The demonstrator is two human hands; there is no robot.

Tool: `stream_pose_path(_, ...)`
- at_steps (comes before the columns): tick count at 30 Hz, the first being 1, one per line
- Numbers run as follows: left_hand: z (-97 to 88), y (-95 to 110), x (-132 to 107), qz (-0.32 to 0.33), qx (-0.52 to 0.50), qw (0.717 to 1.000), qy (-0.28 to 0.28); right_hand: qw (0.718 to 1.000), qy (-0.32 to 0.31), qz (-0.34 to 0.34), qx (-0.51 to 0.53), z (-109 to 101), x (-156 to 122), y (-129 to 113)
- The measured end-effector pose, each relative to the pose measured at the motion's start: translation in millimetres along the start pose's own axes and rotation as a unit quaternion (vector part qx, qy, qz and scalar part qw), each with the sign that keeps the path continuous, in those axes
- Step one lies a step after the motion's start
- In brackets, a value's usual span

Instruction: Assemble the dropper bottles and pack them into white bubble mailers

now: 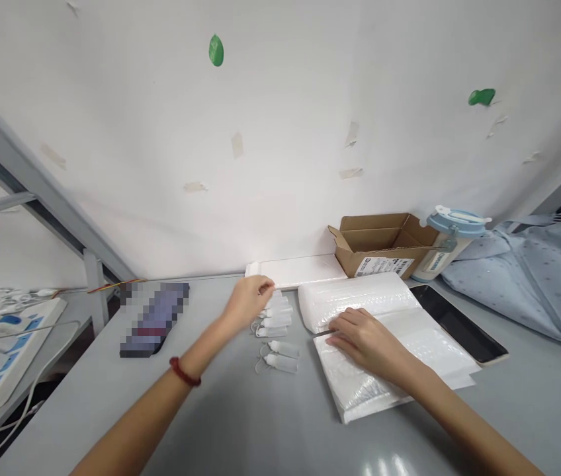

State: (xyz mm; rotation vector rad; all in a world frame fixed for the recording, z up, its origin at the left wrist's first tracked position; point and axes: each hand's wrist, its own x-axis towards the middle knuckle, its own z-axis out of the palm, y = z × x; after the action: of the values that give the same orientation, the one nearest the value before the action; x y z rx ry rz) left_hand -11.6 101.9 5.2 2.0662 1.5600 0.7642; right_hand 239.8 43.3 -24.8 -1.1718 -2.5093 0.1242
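Observation:
My left hand (249, 303) hovers at the far end of a column of small translucent white plastic pieces (277, 322) with thin loops. Its fingertips are pinched together, and whatever may be between them is too small to make out. Two more of the plastic pieces (284, 356) lie closer to me, a little apart from the rest. My right hand (362, 336) rests over a stack of white bubble-wrap bags (360, 393), its fingers closed on a thin grey tool, possibly tweezers (322, 334), whose tip points left toward the pieces.
Behind the bags stand an open cardboard box (377, 241) and a blue-lidded cup (452, 241). A flat white box (305, 270) lies along the wall. A black phone (459, 324), pale blue fabric (513, 284) and a blurred-out phone-like device (156, 320) flank the work area. A power strip (7, 357) sits left.

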Motion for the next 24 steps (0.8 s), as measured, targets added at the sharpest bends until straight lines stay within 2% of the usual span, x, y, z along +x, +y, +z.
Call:
stream_pose_path(3,-17.1,-19.8,30.1,0.008,0.034,0.999,-0.017,0.999,-0.017,0.030,0.009,-2.9,0.3,-1.9)
stream_pose_path(5,-22.0,-27.8,41.2,0.015,0.044,0.998,-0.044,0.999,-0.024,0.045,0.017,-3.9,0.3,-2.8)
stream_pose_path(11,-27.8,-33.6,50.1,0.000,0.044,0.994,-0.096,0.996,-0.033,0.066,0.040,-1.6,-0.8,-1.4)
stream_pose_path(17,-26.2,-37.2,53.2,-0.115,0.036,0.990,-0.076,0.996,-0.049,0.071,0.034,-1.8,0.3,-1.7)
stream_pose_path(24,-20.1,-28.6,57.4,-0.253,-0.045,0.959,-0.116,0.994,-0.070,0.078,0.039,-3.8,1.4,-3.3)
